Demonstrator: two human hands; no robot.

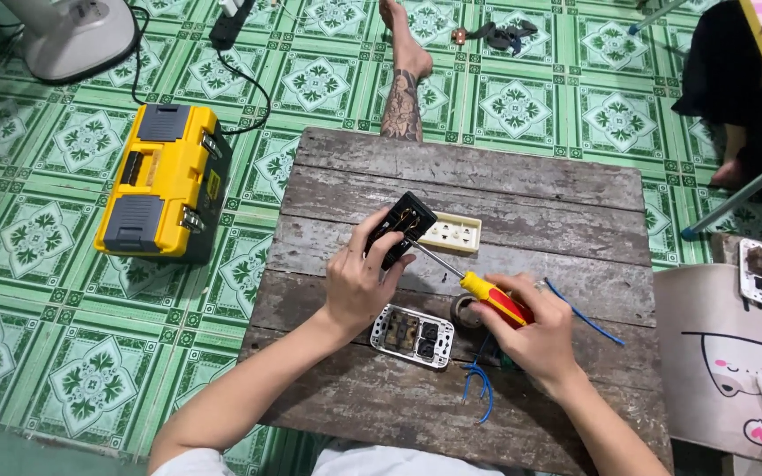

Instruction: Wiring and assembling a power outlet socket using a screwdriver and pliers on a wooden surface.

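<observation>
A black socket module (401,227) is gripped by the left hand (356,284), fingers closed around it, held tilted just above the weathered wooden surface (487,176). A red-and-yellow screwdriver (478,291) is clasped in the closed right hand (535,330), its metal tip set against the module. A cream socket plate (451,233) is seen just behind the module, lying flat. A white switch frame (414,335) is laid between the two hands, near the front edge. A dark tape roll (465,310) is partly hidden by the right hand. Blue wire pieces (584,313) are scattered right of and below that hand. A yellow toolbox (165,181) is placed on the green tiled floor (37,353), left of the surface.
</observation>
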